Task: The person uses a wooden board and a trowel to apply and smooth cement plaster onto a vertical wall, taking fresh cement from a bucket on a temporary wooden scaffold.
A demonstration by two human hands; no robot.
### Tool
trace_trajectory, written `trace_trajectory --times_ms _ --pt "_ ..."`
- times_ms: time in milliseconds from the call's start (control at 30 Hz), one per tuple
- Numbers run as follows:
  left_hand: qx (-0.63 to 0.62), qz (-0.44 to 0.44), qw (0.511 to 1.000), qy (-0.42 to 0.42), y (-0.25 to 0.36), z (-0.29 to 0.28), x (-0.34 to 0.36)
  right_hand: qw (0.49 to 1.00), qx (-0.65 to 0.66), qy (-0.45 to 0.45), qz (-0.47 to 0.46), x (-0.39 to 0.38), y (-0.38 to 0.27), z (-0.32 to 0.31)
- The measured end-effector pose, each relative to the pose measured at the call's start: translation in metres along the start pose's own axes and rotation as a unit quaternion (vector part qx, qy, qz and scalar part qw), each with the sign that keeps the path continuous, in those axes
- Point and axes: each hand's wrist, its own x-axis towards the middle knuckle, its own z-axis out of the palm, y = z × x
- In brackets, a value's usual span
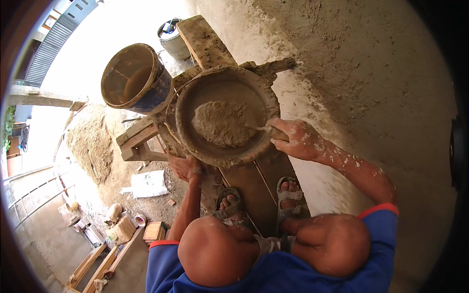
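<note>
A round, mortar-caked basin (267,100) stands on the scaffold planks ahead of my feet. Inside it lies a mound of grey-brown wet mortar (222,122). My right hand (295,139) is closed round the handle of a trowel (261,128) at the basin's right side. The trowel's front end reaches into the mortar, and its blade is mostly hidden there. Splashes of mortar mark my right hand and forearm. My left hand (185,168) is closed on the edge of a wooden board (167,139) at the basin's lower left; some of its fingertips are hidden.
A large blue bucket (155,93) stands left of the basin, with a smaller bucket (175,44) beyond. A plastered wall (371,73) rises on the right. Below at left are a sand pile (90,141), a white sack (149,184) and timber lengths (100,268). My feet stand on planks (264,188).
</note>
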Motion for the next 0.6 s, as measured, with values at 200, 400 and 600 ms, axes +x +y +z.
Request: trace_trajectory --times_ms 200,400,600 --pt "-0.012 -0.009 0.999 -0.037 0.025 -0.014 -0.014 0.998 -0.006 0.024 0.052 -0.015 0.027 -0.001" --pt "-0.028 -0.016 0.997 -0.074 0.021 0.002 -0.022 0.986 -0.005 0.079 0.144 -0.091 -0.005 -0.071" --pt "0.011 0.016 0.999 -0.042 0.015 -0.007 -0.006 0.985 0.1 -0.004 0.143 -0.171 -0.003 -0.095"
